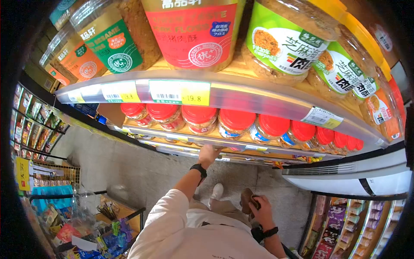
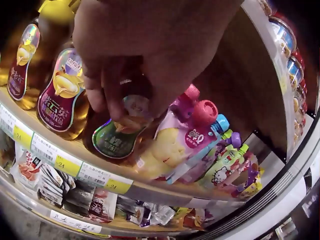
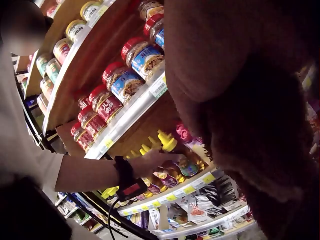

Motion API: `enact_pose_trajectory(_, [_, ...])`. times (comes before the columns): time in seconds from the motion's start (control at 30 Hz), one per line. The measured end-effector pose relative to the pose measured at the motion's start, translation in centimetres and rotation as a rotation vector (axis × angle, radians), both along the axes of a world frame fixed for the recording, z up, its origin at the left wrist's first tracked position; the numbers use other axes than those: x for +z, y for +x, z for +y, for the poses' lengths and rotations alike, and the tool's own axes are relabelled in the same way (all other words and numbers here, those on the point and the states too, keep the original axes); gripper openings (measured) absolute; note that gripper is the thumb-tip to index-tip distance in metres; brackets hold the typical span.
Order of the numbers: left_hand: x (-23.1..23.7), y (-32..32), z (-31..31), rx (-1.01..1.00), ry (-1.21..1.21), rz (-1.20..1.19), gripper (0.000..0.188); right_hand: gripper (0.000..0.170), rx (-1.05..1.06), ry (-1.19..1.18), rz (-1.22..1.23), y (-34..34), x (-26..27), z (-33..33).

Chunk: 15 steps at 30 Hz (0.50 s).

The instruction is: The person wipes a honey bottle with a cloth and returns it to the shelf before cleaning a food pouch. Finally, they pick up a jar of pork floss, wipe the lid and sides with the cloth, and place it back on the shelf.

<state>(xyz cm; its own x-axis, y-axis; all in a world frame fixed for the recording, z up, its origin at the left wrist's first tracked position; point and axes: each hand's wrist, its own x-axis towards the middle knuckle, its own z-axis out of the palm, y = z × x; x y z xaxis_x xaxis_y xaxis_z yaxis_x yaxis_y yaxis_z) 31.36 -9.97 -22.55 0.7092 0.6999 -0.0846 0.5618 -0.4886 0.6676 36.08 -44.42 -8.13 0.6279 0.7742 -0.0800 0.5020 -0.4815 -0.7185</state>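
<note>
My left hand [image 2: 150, 40] reaches down over a honey bottle [image 2: 117, 137] with a green label, thumb and fingers around its upper part. The bottle stands on the shelf, its top hidden by the hand. To its left is a honey bottle with a purple label [image 2: 62, 92]; to its right, capped pouches [image 2: 172, 142]. In the head view the left hand [image 1: 208, 155] is below the row of red-lidded jars. My right hand [image 1: 261, 211] is low beside my body, fingers curled round a brown item [image 1: 247, 200]. In the right wrist view a brown, fuzzy-looking mass [image 3: 200, 55] fills the right side.
Large floss tubs [image 1: 194, 39] line the upper shelf, red-lidded jars [image 1: 236, 123] the one beneath. Price tags [image 2: 57, 162] run along the shelf edge, with small packets [image 2: 102, 202] below. A white appliance [image 1: 340, 177] stands at right, a snack display [image 1: 95, 228] at lower left.
</note>
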Motion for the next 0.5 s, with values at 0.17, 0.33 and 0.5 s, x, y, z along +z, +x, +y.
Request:
enact_pose_trajectory(0.17, [5.2, -1.9, -2.5, 0.147, -0.106, -0.276, 0.04, 0.026, -0.001, 0.02, 0.092, 0.6, 0.5, 1.6])
enact_pose_trajectory(0.33, [11.4, -5.0, -3.3, -0.18, -0.167, -0.244, 0.052, 0.023, 0.098, 0.063, 0.137, 0.8, 2.9, 4.5])
enact_pose_trajectory(0.5, [15.6, -5.8, -7.6, -0.796, -0.179, -0.332, 0.056, 0.019, 0.332, 0.18, 0.186, 0.3, 6.3, 8.7])
